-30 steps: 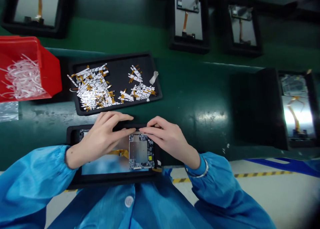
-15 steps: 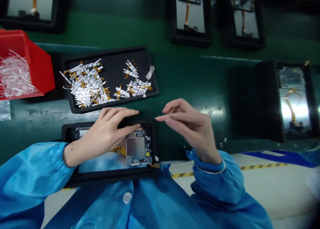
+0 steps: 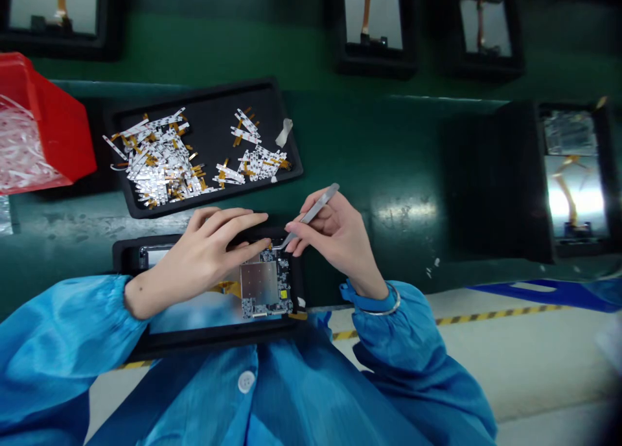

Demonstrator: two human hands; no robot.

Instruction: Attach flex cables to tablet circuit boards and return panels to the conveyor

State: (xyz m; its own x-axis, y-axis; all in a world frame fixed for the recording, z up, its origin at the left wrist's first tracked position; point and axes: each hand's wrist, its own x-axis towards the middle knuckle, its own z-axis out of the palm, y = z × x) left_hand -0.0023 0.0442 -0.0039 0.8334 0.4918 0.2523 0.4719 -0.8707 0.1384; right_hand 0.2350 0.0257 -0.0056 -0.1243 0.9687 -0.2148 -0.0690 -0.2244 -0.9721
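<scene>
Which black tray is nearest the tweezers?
The tray holding the circuit board: the tweezers in the right hand reach over its top edge. The tray of silver strips lies beyond it, farther from their tip.

A: Lighting?
B: Bright. Glare streak on the green tabletop [image 3: 401,211], and the display panel [image 3: 576,201] at right is blown out white.
A: Quality?
B: Left hand [image 3: 204,258] and right hand [image 3: 335,242] sharp, edges bowed, lower-right corner darkens.
</scene>
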